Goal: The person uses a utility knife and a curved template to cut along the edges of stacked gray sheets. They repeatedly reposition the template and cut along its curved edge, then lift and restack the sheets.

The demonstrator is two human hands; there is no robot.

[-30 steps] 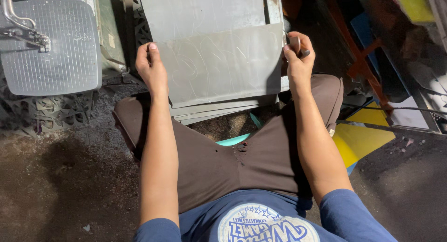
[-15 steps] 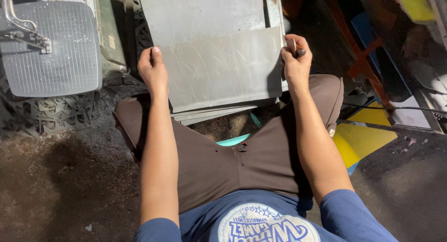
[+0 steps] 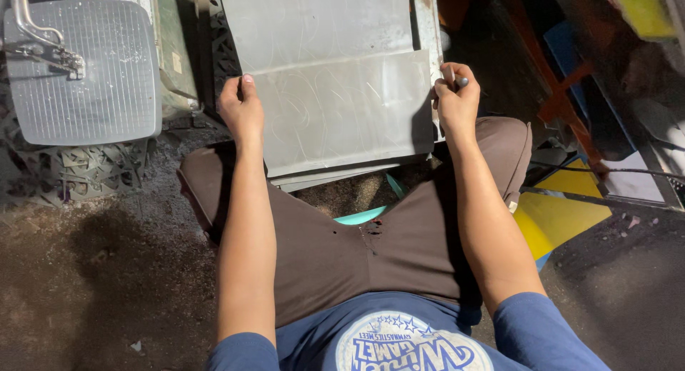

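the person is sitting low over a gritty dark floor [image 3: 85, 285], knees spread, and is holding a grey metal sheet [image 3: 342, 110] across the lap with both hands. the left hand [image 3: 241, 110] is gripping the sheet's left edge, fingers curled around it and the thumb lying along the top face, so it is closed on the metal. the right hand [image 3: 455, 103] is resting at the sheet's right edge, closed into a loose fist around a dark marker [image 3: 457, 80], whose tip is poking out above the knuckles; whether this hand is also pinching the sheet is hard to tell. the sheet is lying in front of the knees, scratched with faint curved lines, and is sitting on top of more flat sheets [image 3: 321, 18] that are extending away from the person and showing under its near edge. a pale ribbed square panel [image 3: 85, 78] with a metal clamp at its corner is lying to the left, well apart from the left hand. a turquoise stool rim [image 3: 364, 215] is peeking out between the thighs. yellow boards [image 3: 564, 214] are lying to the right, near the right knee.
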